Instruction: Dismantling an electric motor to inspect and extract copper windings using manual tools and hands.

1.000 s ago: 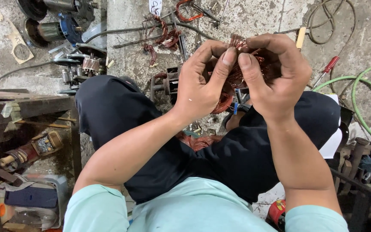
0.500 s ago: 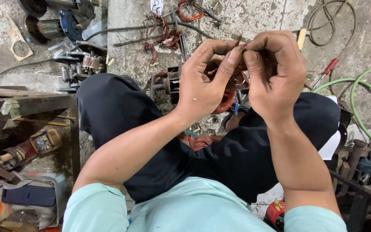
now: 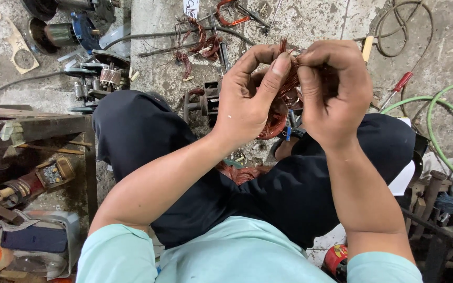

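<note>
Copper winding coil (image 3: 279, 118) pinched by both left hand (image 3: 250, 99) and right hand (image 3: 334, 91); strands seemingly half-sorted, many loops left tangled.

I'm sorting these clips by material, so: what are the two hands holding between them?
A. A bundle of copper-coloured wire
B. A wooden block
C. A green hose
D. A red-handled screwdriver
A: the left hand and right hand pinch reddish copper wire together, while the green hose and red-handled screwdriver lie on the floor.

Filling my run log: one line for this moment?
left hand: pinching copper wire | right hand: gripping same wire | hose: on floor
</note>
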